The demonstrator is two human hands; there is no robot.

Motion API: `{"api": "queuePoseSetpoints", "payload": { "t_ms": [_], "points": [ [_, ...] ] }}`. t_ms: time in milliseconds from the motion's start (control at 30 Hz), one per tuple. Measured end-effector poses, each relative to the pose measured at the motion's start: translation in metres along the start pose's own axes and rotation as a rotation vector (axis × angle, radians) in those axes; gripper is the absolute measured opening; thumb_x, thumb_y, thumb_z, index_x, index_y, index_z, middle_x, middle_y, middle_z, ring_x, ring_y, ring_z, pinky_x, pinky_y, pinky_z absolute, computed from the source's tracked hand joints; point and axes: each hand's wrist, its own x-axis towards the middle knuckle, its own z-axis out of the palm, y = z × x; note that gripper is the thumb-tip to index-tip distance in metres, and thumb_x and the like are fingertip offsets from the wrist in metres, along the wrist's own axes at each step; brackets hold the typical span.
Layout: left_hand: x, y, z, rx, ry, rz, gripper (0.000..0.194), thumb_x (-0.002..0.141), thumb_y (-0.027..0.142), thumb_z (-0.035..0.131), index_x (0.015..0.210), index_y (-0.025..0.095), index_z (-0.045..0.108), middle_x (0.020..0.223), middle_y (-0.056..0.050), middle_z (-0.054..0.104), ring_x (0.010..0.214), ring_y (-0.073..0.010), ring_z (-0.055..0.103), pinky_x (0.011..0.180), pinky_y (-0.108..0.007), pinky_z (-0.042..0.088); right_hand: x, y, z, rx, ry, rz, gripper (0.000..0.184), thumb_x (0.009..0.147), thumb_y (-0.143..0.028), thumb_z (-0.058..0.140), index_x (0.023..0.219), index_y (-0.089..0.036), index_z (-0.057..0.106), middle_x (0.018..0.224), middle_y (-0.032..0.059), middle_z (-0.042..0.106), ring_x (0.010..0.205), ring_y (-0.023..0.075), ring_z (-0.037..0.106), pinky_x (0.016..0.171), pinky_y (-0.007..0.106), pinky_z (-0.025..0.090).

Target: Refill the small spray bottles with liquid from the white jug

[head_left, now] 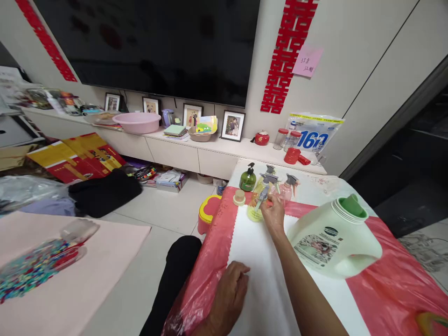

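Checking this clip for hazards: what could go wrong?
The right hand is at the head of the front spray bottle, close to other spray bottles; a nudge might topple one. The pale green jug stands uncapped beside the right forearm; a bump could spill any contents. The cap-like piece near the table's edge might fall.

bag (312, 140): "160" | pink note (308, 60): "35", rest unclear | red strip (284, 56): "囍" repeated

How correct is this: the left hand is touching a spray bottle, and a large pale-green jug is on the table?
One detail is wrong: the head view shows the right hand touching the spray bottle. The pale-green jug is indeed on the table.
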Motion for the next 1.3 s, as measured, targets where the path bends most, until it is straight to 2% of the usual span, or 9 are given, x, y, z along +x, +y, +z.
{"api": "queuePoseSetpoints", "payload": {
  "t_ms": [100,200,367,500,767,900,967,1133,1300],
  "points": [
    [0.000,0.001,-0.001,-0.021,0.015,-0.006,0.021,0.098,0.024,0.044,0.100,0.021,0.065,0.092,-0.008,0.072,0.086,-0.0210,0.070,0.077,-0.034,0.058,-0.003,-0.002,-0.005,0.002,0.007,-0.044,0.056,0.068,-0.065,0.056,0.093,-0.015,0.067,0.102,0.0143,0.066,0.099,0.0295,0.059,0.094,0.046,0.046],
    [0.000,0.002,-0.002,-0.053,0.026,-0.043,0.019,0.095,0.024,0.048,0.101,0.021,0.066,0.090,-0.007,0.072,0.081,-0.0202,0.070,0.074,-0.033,0.058,-0.018,-0.013,-0.025,0.000,-0.010,-0.107,0.052,0.072,-0.065,0.059,0.089,-0.017,0.066,0.099,0.0113,0.067,0.096,0.0267,0.060,0.091,0.043,0.047],
    [0.003,0.002,-0.004,-0.117,0.009,-0.179,0.022,0.089,0.027,0.055,0.106,0.021,0.066,0.093,-0.008,0.073,0.079,-0.0200,0.070,0.076,-0.035,0.059,-0.070,-0.033,-0.073,0.000,-0.081,-0.195,0.037,0.079,-0.056,0.065,0.087,-0.020,0.069,0.091,0.0054,0.068,0.085,0.0210,0.062,0.080,0.034,0.048],
    [0.009,0.004,-0.006,-0.168,-0.017,-0.323,0.031,0.081,0.026,0.059,0.111,0.020,0.065,0.100,-0.009,0.073,0.085,-0.0218,0.069,0.084,-0.040,0.058,-0.116,-0.034,-0.097,0.004,-0.132,-0.193,0.026,0.084,-0.046,0.070,0.090,-0.021,0.072,0.096,0.0052,0.068,0.084,0.0191,0.063,0.076,0.029,0.049],
    [0.011,0.032,-0.006,-0.134,-0.189,-0.333,0.069,0.064,0.008,0.064,0.130,0.025,0.058,0.132,-0.012,0.064,0.115,-0.0284,0.065,0.099,-0.046,0.055,-0.159,-0.026,-0.099,0.088,-0.139,-0.135,0.019,0.087,-0.039,0.067,0.094,-0.022,0.071,0.098,0.0057,0.067,0.087,0.0195,0.063,0.075,0.027,0.053],
    [0.019,0.041,0.004,-0.094,-0.143,-0.291,0.092,0.056,0.015,0.078,0.142,0.017,0.046,0.143,-0.020,0.054,0.135,-0.0381,0.053,0.113,-0.056,0.046,-0.166,-0.026,-0.096,0.119,-0.139,-0.130,0.016,0.086,-0.035,0.067,0.096,-0.023,0.072,0.098,0.0038,0.067,0.088,0.0181,0.064,0.077,0.025,0.054],
    [0.026,0.045,0.010,-0.084,-0.114,-0.220,0.085,0.061,0.022,0.079,0.140,0.015,0.047,0.143,-0.021,0.054,0.134,-0.0387,0.054,0.113,-0.057,0.045,-0.169,-0.025,-0.094,0.123,-0.150,-0.129,0.017,0.086,-0.034,0.067,0.097,-0.023,0.071,0.102,0.0041,0.068,0.092,0.0184,0.065,0.080,0.026,0.055],
    [0.036,0.054,0.025,-0.120,-0.117,-0.101,0.029,0.085,0.031,0.060,0.112,0.019,0.064,0.112,-0.014,0.069,0.107,-0.0313,0.068,0.095,-0.050,0.056,-0.171,-0.021,-0.092,0.142,-0.128,-0.100,0.028,0.081,-0.038,0.070,0.104,-0.022,0.069,0.107,0.0058,0.067,0.093,0.0194,0.066,0.078,0.027,0.056],
    [0.036,0.055,0.032,-0.103,-0.067,-0.134,0.032,0.082,0.037,0.064,0.107,0.018,0.063,0.105,-0.015,0.068,0.097,-0.0314,0.069,0.086,-0.048,0.058,-0.169,-0.023,-0.092,0.144,-0.060,-0.063,0.029,0.077,-0.044,0.076,0.091,-0.020,0.068,0.095,0.0055,0.067,0.081,0.0190,0.065,0.070,0.027,0.056]
  ]
}}
